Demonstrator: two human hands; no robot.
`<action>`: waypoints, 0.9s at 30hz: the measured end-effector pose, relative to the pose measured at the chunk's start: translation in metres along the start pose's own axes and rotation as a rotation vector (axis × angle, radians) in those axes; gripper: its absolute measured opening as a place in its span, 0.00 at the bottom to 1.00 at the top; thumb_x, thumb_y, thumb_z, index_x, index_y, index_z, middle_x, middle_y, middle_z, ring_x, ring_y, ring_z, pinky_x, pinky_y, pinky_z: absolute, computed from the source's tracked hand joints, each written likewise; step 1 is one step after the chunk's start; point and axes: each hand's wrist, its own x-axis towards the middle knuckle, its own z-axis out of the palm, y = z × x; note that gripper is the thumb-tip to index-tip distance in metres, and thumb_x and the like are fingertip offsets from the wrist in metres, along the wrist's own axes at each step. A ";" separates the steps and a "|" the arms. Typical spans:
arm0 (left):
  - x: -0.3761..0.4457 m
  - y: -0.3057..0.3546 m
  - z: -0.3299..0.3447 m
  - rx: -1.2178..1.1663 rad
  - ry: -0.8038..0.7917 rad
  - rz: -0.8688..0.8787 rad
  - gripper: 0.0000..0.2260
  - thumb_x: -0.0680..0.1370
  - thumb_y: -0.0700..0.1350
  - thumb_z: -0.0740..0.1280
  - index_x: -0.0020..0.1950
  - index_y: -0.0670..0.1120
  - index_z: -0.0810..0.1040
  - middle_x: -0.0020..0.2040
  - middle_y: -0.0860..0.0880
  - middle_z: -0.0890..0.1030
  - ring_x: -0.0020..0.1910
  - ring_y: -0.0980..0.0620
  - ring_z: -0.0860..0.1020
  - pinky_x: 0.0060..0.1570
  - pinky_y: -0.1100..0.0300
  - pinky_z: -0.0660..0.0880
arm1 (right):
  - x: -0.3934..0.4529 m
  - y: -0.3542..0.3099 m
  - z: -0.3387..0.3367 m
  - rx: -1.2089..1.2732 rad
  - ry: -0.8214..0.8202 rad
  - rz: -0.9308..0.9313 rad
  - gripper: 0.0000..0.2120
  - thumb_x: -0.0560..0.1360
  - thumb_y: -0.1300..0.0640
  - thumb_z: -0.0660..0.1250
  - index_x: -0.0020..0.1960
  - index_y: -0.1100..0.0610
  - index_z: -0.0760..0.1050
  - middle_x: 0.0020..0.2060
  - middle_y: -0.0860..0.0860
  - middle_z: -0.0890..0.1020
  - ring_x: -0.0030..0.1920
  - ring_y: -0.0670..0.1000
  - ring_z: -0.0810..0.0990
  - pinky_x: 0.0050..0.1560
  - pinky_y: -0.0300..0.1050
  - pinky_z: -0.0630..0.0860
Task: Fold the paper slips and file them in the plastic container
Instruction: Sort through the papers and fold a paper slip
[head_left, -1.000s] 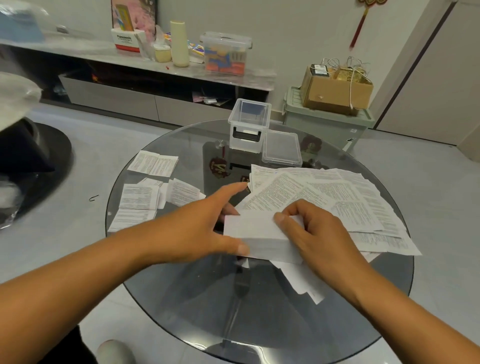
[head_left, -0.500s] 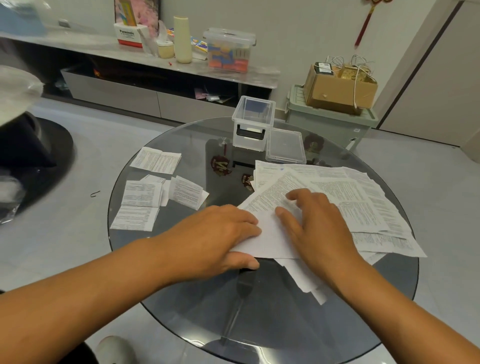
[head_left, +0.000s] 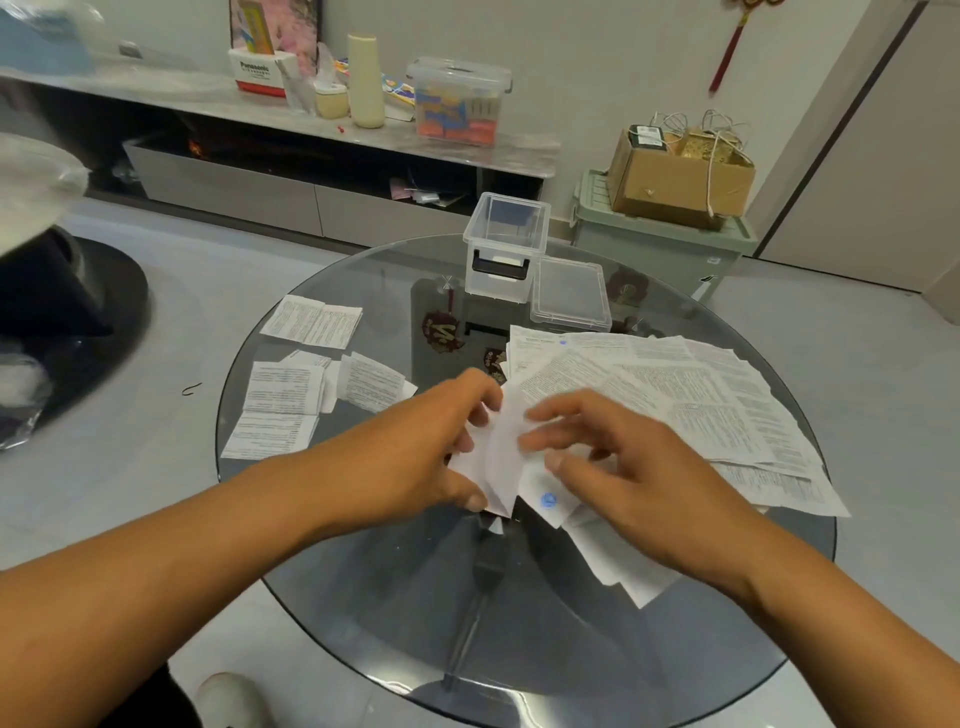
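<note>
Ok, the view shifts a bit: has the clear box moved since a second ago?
No. The clear box still sits just left of the flat lid at the far edge of the glass table.

light: even, soft, indoor | faint reflections on glass table (head_left: 597, 649) | edges: bowed, blurred

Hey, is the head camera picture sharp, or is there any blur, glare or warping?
Head view: the left hand and right hand are slightly motion-blurred around the paper slip; the glass table shows reflections and glare at its near rim; the far-left edge is smeared and bent.
</note>
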 end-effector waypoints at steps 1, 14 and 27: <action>0.000 0.000 -0.001 -0.023 0.005 -0.018 0.39 0.70 0.47 0.81 0.69 0.67 0.61 0.61 0.62 0.70 0.55 0.62 0.74 0.57 0.59 0.76 | 0.000 0.003 0.003 -0.071 -0.042 0.002 0.14 0.82 0.53 0.65 0.62 0.35 0.76 0.55 0.32 0.82 0.56 0.39 0.79 0.58 0.44 0.76; -0.003 -0.012 -0.007 0.338 0.067 0.127 0.15 0.82 0.60 0.60 0.53 0.54 0.83 0.46 0.59 0.81 0.46 0.57 0.77 0.46 0.55 0.76 | 0.009 0.012 0.024 -0.198 0.026 -0.052 0.13 0.76 0.41 0.71 0.59 0.39 0.78 0.52 0.35 0.78 0.54 0.39 0.75 0.55 0.43 0.75; 0.005 -0.010 0.017 0.354 0.172 0.152 0.17 0.79 0.52 0.70 0.68 0.61 0.76 0.67 0.57 0.72 0.57 0.57 0.71 0.54 0.59 0.73 | 0.022 0.009 0.035 -0.016 0.157 0.234 0.27 0.72 0.46 0.78 0.65 0.36 0.67 0.47 0.42 0.77 0.46 0.42 0.78 0.50 0.46 0.77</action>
